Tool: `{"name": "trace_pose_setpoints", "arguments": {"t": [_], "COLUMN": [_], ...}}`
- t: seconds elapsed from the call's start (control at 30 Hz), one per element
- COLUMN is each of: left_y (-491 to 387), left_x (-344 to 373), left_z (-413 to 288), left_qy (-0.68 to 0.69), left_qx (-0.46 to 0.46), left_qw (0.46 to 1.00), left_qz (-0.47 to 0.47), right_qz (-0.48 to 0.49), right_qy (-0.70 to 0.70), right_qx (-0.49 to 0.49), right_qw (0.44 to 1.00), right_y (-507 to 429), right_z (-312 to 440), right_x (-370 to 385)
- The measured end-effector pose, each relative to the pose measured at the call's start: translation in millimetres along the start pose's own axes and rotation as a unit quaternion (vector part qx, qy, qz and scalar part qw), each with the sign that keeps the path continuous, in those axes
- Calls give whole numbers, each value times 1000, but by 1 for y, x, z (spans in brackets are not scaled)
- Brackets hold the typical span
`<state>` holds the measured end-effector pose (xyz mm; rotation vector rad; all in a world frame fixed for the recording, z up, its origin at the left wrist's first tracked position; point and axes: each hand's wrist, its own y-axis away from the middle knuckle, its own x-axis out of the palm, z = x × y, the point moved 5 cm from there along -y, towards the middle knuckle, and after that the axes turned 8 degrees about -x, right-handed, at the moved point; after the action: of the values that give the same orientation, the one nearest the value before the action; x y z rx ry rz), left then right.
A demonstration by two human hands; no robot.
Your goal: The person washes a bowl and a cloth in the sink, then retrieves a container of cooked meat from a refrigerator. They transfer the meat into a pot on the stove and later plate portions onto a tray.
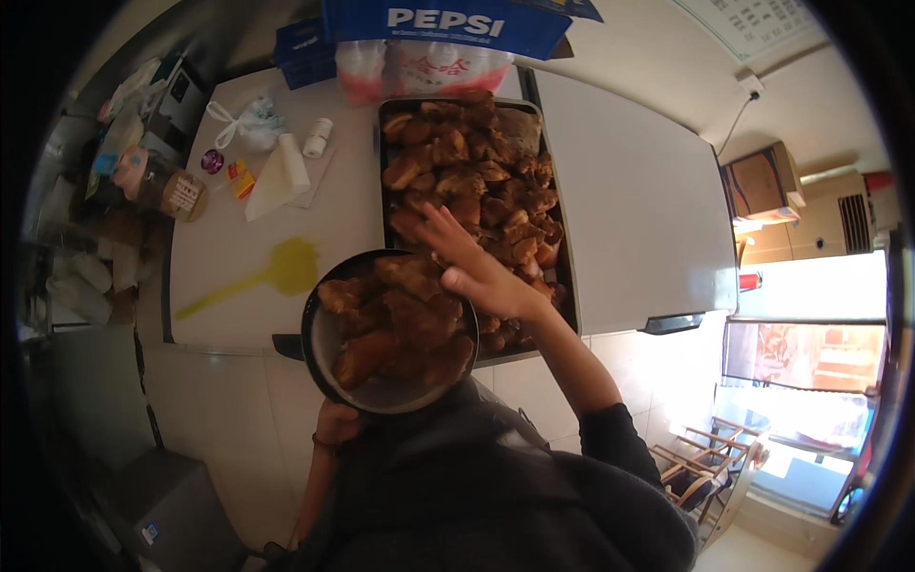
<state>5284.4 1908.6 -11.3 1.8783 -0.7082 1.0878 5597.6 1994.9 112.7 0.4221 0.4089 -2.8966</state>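
A round dark-rimmed bowl (309,357) holds several brown cooked meat pieces (418,322). My left hand (337,423) grips it from below at the near rim, its fingers partly hidden under it. Beyond and to the right lies a long rectangular metal tray (570,286) heaped with similar brown meat pieces (457,182). My right hand (475,268) is over the tray's near left part, beside the bowl's far right edge, fingers spread and palm turned down, with nothing seen in it. Whether its fingertips touch the meat cannot be told.
The tray rests on a white chest freezer (629,193). Left of it lie a yellow-green fly swatter (289,268), a white bottle (317,138), a small yellow-red box (241,179) and a knotted plastic bag (261,125). Wrapped bottles (436,70) under a blue carton (465,28) stand behind.
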Motion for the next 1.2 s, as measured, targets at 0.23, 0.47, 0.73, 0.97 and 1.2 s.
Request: {"name": "trace_pose_setpoints", "arguments": {"t": [0.23,0.47,0.73,0.97,1.2], "left_y": [18,33,32,9,-23], "left_x": [-12,-7,-20,-18,-9], "left_z": [-2,-8,0,1,-13], "left_qy": [39,35,6,-3,22], "left_qx": [29,69,57,29,3], "left_qw": [997,993,993,996,999], "left_qz": [-60,-94,-107,-90,-42], "right_qz": [-246,-184,-256,-405,-252], "right_qy": [399,353,398,80,-23], "right_qx": [154,276,245,263,158], "right_qw": [870,875,846,872,954], "right_y": [46,42,38,65,31], "right_z": [-120,-190,-130,-79,40], "right_x": [-151,-180,-162,-172,-34]}}
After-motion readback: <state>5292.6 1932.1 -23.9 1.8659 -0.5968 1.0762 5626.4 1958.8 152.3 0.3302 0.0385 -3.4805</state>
